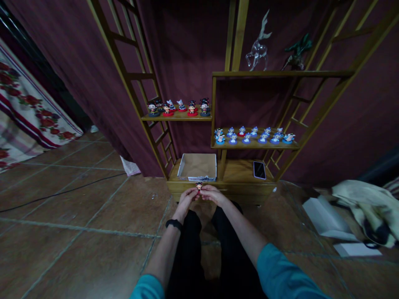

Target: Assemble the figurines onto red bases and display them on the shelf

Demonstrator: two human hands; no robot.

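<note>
Between my two hands is a small figurine (198,187) with dark hair and a red lower part, held upright. My left hand (188,196) grips it from the left, and my right hand (213,194) grips it from the right. Just beyond them, on the lowest shelf, sits an open cardboard box (201,178) with a bare brown inside. Dark-haired figurines on red and dark bases, one being a figurine (192,109) on red, stand with two whitish ones on the left shelf. Several blue and white figurines (246,138) fill the right shelf.
A phone (259,170) lies on the bottom shelf at right. Higher up stand a clear deer ornament (258,47) and a dark green ornament (297,54). White boxes (328,218) and a pale bag (368,203) lie on the right floor. A cable (62,192) crosses the left floor.
</note>
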